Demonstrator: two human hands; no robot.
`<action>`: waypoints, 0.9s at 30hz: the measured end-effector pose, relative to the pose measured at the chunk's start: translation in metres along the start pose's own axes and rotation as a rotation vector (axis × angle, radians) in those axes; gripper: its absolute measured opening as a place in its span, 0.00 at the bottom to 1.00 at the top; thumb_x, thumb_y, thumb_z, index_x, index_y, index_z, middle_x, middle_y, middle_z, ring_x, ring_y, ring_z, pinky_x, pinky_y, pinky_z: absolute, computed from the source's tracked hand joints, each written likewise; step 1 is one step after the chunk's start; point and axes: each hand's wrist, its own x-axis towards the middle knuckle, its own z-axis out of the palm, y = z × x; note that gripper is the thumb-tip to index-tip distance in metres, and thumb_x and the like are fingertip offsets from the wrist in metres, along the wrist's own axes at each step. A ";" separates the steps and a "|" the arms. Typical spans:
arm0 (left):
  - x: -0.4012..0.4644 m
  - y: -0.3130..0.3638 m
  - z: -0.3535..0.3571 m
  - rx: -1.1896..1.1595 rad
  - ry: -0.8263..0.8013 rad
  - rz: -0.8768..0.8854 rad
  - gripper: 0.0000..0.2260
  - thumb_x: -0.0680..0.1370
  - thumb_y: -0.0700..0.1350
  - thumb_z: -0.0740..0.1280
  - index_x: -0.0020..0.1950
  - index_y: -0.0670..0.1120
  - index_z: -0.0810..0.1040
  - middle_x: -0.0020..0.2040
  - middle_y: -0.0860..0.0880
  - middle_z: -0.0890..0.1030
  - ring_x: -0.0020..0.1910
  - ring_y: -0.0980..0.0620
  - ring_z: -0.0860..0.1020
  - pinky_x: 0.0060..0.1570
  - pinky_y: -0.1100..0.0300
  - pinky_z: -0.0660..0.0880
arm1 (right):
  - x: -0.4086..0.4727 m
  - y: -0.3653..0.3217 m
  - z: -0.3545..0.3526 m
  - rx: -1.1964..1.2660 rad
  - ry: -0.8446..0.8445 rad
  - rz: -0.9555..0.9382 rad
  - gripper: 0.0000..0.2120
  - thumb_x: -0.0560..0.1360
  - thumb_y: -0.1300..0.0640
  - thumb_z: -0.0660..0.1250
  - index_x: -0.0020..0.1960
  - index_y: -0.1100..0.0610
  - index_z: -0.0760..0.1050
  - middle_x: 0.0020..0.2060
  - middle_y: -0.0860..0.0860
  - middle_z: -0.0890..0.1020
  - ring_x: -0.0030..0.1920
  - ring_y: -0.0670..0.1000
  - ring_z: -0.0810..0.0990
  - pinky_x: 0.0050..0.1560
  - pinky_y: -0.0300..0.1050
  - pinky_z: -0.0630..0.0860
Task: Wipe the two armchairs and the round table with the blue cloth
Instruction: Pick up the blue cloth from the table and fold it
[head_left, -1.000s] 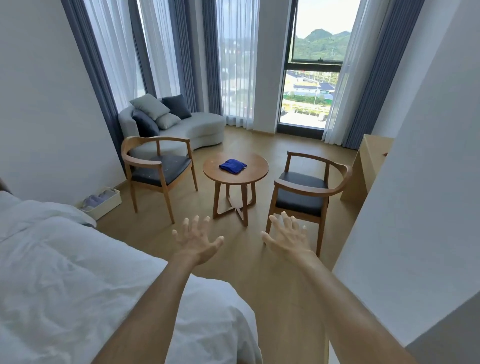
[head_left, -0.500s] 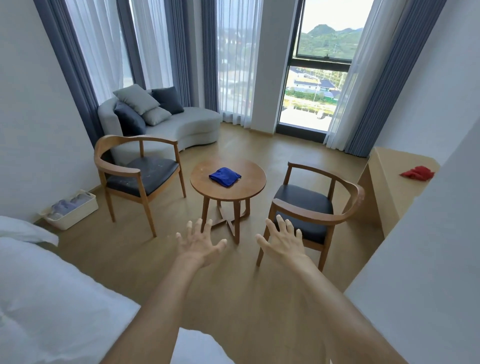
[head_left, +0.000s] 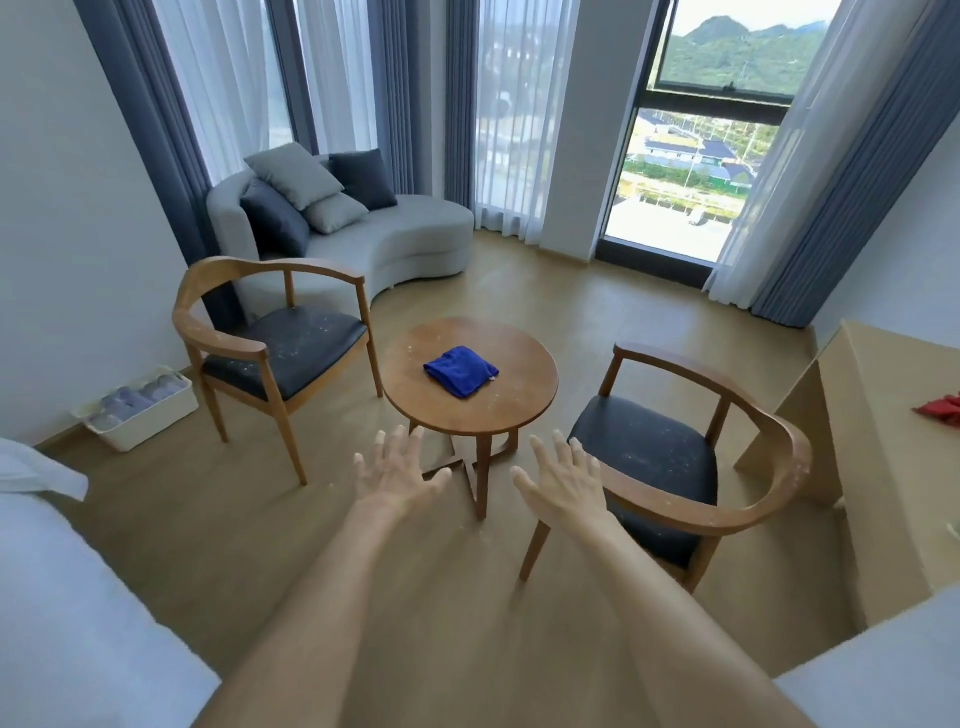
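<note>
While both hands reach out, left (head_left: 397, 470) and right (head_left: 563, 475) fingers spread, holding nothing | cloth (head_left: 461, 371) folded mid-table (head_left: 415, 400), chairs at 9 (head_left: 270, 338) and 3 (head_left: 670, 467) o'clock | step: approach; next: grasp cloth.

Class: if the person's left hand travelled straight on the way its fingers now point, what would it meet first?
Probably the near rim of the round wooden table, before the folded blue cloth. The open left hand holds nothing; depth is uncertain.

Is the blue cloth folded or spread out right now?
Folded: the blue cloth lies as a compact bundle on the round table, untouched.
</note>
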 end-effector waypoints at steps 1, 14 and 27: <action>0.015 0.007 0.001 0.000 0.003 -0.011 0.35 0.75 0.65 0.59 0.77 0.55 0.50 0.79 0.50 0.50 0.77 0.47 0.46 0.72 0.41 0.47 | 0.018 0.006 -0.002 0.000 -0.003 -0.022 0.30 0.77 0.36 0.50 0.75 0.46 0.54 0.77 0.53 0.53 0.77 0.60 0.49 0.73 0.65 0.49; 0.167 0.001 0.003 0.010 -0.023 -0.178 0.35 0.76 0.63 0.58 0.78 0.54 0.48 0.79 0.50 0.48 0.77 0.47 0.45 0.74 0.43 0.47 | 0.219 -0.002 0.027 0.024 -0.212 -0.149 0.30 0.79 0.36 0.48 0.77 0.46 0.50 0.78 0.54 0.50 0.77 0.59 0.46 0.73 0.63 0.48; 0.434 -0.074 0.002 0.130 -0.149 0.050 0.34 0.77 0.63 0.56 0.78 0.53 0.47 0.79 0.50 0.47 0.77 0.47 0.44 0.74 0.43 0.47 | 0.412 -0.079 0.081 0.109 -0.179 0.131 0.30 0.79 0.40 0.51 0.77 0.49 0.48 0.78 0.53 0.49 0.77 0.58 0.46 0.74 0.61 0.47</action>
